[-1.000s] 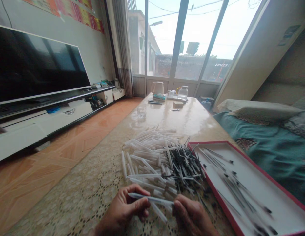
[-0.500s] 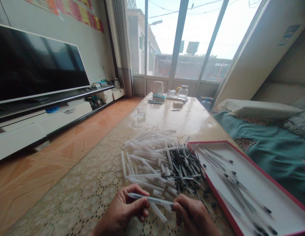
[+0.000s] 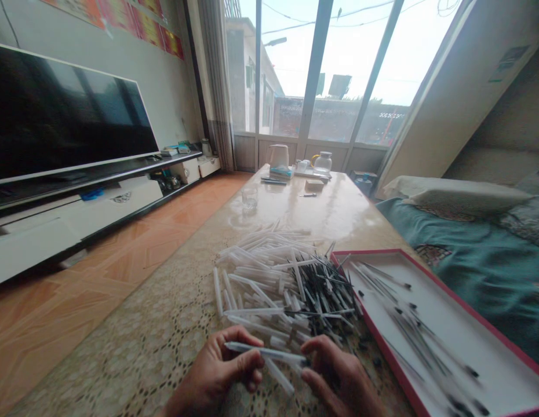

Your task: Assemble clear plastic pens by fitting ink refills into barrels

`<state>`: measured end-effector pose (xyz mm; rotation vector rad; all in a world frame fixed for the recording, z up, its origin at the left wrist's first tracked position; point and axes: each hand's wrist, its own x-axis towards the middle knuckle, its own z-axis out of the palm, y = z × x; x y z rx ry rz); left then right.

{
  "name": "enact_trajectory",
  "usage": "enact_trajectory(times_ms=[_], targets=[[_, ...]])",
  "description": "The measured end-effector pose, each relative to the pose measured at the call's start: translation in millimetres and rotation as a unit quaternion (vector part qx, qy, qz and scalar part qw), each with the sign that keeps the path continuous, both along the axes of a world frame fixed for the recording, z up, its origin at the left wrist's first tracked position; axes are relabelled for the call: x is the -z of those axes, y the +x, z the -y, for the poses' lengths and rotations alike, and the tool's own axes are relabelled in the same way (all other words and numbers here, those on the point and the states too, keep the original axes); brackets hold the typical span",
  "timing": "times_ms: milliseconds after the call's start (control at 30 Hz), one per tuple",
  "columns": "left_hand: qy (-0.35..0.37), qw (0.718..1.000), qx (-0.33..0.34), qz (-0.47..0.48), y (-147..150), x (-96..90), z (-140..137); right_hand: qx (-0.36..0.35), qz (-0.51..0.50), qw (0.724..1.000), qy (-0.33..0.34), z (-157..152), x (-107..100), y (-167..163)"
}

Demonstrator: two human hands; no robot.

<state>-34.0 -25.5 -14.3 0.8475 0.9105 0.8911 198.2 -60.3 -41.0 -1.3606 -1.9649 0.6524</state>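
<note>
Near the table's front, my left hand [image 3: 228, 362] pinches a clear pen [image 3: 276, 352] by its pointed end between thumb and fingers. The pen lies nearly level and has a black end on the right. Around that black end, my right hand [image 3: 334, 370] has thumb and forefinger spread apart, with a gap to the pen. Beyond the hands is a pile of translucent white pen barrels [image 3: 256, 278]. Thin black refills [image 3: 328, 289] are heaped against its right side. One loose barrel [image 3: 279, 376] lies just below the held pen.
A red-rimmed white tray [image 3: 461, 295] at the right holds several pens with black ends. Farther along the patterned table stand a drinking glass [image 3: 249, 198], a small box [image 3: 314, 185] and a glass jug [image 3: 324, 162]. A teal-covered couch [image 3: 473, 255] borders the right side.
My right thumb and forefinger have opened away from the pen's black end. The left hand and the pen have stayed in place.
</note>
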Motion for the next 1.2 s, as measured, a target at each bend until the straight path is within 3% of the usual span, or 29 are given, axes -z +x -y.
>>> enact_trajectory(times_ms=[167, 400, 700, 1067, 1200], targets=[[-0.003, 1.000, 0.004, 0.002, 1, -2.8, 0, 0.000, 0.006, 1.000, 0.015, -1, 8, 0], [-0.001, 1.000, 0.002, -0.003, 0, -1.6, 1, -0.005, 0.010, 1.000, -0.016, 1, 3, 2], [0.007, 1.000, 0.000, 0.002, -1, 2.3, 0, 0.006, 0.025, 1.000, 0.017, 1, 2, -1], [0.000, 1.000, 0.000, -0.003, 0, -1.5, 0, 0.000, 0.009, 1.000, 0.002, 0, 1, 0], [0.002, 1.000, -0.004, 0.009, -1, 0.9, 0, -0.018, -0.016, 1.000, -0.004, 0, -10, 1]])
